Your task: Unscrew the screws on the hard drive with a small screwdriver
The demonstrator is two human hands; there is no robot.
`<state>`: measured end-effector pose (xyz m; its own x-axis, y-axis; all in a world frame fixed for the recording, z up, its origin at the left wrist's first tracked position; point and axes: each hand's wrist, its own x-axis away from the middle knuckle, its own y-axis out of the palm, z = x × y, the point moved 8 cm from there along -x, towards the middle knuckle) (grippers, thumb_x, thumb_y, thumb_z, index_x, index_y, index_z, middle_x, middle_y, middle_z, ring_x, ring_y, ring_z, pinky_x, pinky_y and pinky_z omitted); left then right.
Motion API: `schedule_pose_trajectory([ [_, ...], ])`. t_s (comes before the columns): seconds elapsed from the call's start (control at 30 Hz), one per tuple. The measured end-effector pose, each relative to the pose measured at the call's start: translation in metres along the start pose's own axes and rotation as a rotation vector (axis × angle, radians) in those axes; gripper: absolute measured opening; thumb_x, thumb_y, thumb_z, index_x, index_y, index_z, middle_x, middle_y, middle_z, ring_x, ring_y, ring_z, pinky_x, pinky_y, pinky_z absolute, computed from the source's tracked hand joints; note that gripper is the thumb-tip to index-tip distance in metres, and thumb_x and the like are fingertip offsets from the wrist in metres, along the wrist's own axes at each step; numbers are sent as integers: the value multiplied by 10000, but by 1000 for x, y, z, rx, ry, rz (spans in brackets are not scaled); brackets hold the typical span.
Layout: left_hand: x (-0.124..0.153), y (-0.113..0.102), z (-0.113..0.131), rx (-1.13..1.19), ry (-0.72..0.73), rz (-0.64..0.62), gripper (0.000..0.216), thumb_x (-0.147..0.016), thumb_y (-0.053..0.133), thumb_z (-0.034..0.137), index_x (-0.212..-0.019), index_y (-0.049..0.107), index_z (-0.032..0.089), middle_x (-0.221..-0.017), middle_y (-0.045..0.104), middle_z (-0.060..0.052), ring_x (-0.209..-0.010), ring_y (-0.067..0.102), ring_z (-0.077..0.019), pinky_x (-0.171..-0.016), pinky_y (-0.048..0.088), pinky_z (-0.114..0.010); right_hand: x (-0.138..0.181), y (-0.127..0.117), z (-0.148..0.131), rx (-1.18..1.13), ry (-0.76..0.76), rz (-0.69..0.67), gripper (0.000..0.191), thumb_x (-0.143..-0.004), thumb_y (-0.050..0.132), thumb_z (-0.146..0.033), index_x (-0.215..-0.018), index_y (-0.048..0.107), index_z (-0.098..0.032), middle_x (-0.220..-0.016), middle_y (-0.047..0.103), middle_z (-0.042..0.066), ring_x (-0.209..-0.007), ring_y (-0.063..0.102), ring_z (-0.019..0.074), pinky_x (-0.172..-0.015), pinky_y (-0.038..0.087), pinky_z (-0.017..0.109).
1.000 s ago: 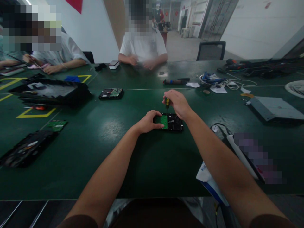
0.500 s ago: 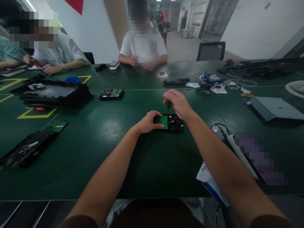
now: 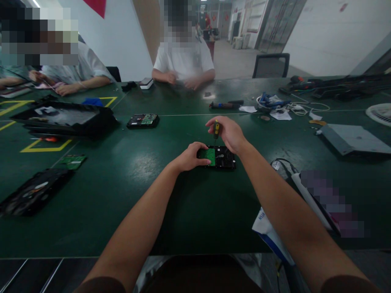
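A black hard drive (image 3: 222,158) with a green circuit board (image 3: 210,156) facing up lies on the green table (image 3: 183,203) in front of me. My left hand (image 3: 190,156) presses down on the drive's left end, fingers curled over it. My right hand (image 3: 227,133) is closed round a small screwdriver (image 3: 216,129) with a yellow and black handle. The screwdriver stands upright, its tip down on the drive near the board's far right corner.
A second hard drive (image 3: 143,120) lies further left. Black trays (image 3: 64,118) and an opened device (image 3: 30,195) sit at the left, with a loose green board (image 3: 72,161). Cables (image 3: 275,101), a grey case (image 3: 354,140) and papers (image 3: 269,232) are on the right. Two other people sit across the table.
My right hand's fingers have shifted around the screwdriver handle, so its yellow part shows, hides and shows again. The left hand and the drive have stayed put.
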<state>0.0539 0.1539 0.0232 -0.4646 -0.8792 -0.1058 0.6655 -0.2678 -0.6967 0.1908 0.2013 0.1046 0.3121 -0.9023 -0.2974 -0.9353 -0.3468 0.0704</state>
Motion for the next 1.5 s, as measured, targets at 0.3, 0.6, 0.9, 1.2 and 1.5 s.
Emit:
schedule_pose_trajectory([
  [0.3, 0, 0, 0, 4, 6, 2, 623, -792, 784, 490, -1323, 587, 233, -1404, 565, -114, -1326, 508, -313, -1140, 422, -494, 2, 0, 3, 24, 56, 13, 235, -887, 696, -437, -812, 616, -230, -783, 668, 12, -772, 641, 169, -786, 489, 352],
  [0.6, 0, 0, -2, 8, 3, -2, 649, -788, 786, 517, -1340, 578, 244, -1402, 565, -104, -1311, 515, -308, -1124, 436, -489, 2, 4, 3, 1, 56, -29, 460, -968, 480, -597, -865, 709, -212, -728, 620, 16, -710, 618, 168, -749, 497, 345],
  [0.9, 0, 0, 0, 6, -17, -14, 634, -793, 784, 506, -1335, 578, 250, -1417, 555, -106, -1330, 506, -312, -1135, 429, -501, 3, -1, -1, 65, 48, 52, 270, -894, 695, -471, -812, 622, -224, -805, 666, 27, -788, 637, 173, -778, 500, 351],
  [1.2, 1, 0, 2, -2, 12, -5, 623, -803, 778, 498, -1326, 575, 227, -1395, 565, -110, -1294, 527, -293, -1126, 433, -468, 4, 3, -4, 69, 33, 12, 403, -958, 545, -604, -853, 653, -231, -737, 637, 8, -689, 633, 158, -719, 480, 333],
  [1.5, 2, -1, 3, 14, -13, -8, 616, -790, 785, 505, -1306, 585, 235, -1389, 563, -110, -1298, 522, -307, -1116, 441, -486, 1, -5, 0, 96, 36, 55, 349, -942, 586, -550, -828, 666, -230, -816, 652, 25, -785, 638, 171, -760, 498, 334],
])
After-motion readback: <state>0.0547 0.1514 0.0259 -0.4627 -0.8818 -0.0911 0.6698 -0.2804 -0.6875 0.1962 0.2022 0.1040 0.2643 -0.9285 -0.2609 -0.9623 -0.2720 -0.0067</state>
